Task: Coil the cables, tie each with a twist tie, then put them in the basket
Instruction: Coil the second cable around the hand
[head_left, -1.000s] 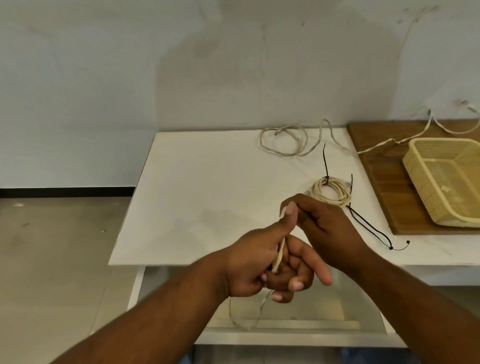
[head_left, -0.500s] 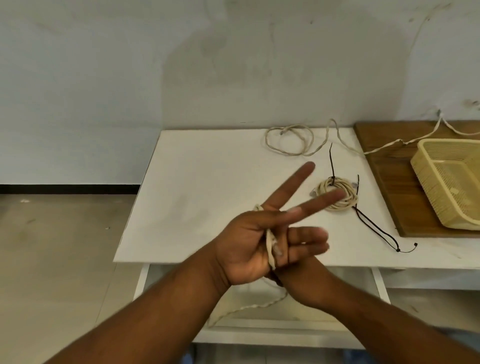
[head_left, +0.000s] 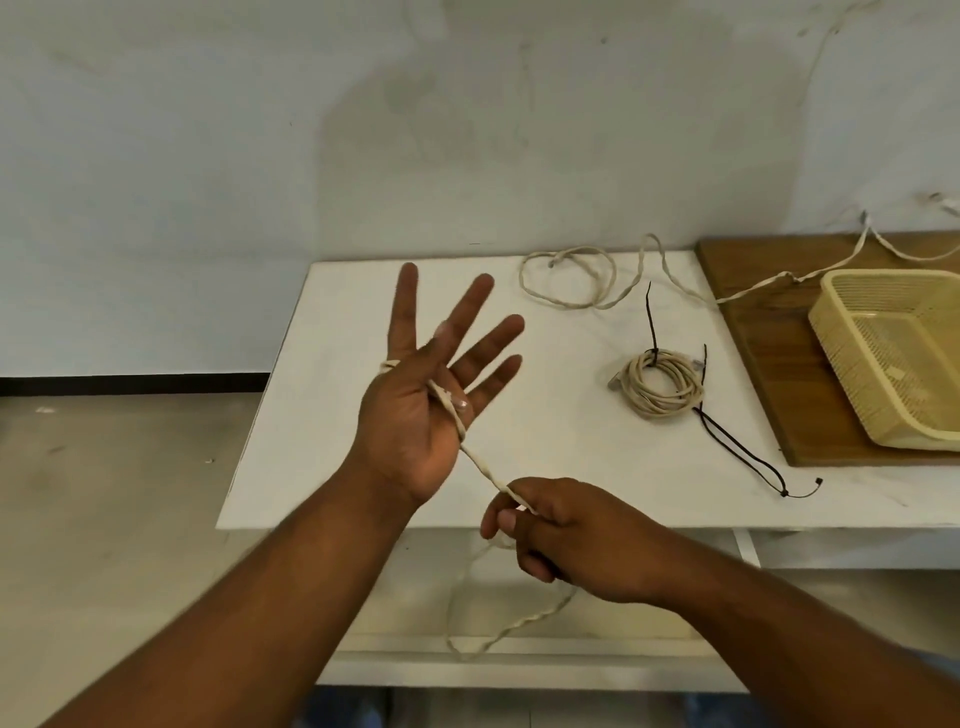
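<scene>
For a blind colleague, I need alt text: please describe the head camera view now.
An open left hand has a beige cable wrapped across its palm, and the right hand pinches the cable and pulls it taut. On the white table lie a tied coil, a loose cable and an empty basket.

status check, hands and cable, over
Left hand open, cable laid across palm. Right hand pinching the cable taut. One coiled cable tied on table; basket empty. Nothing blocking.
</scene>
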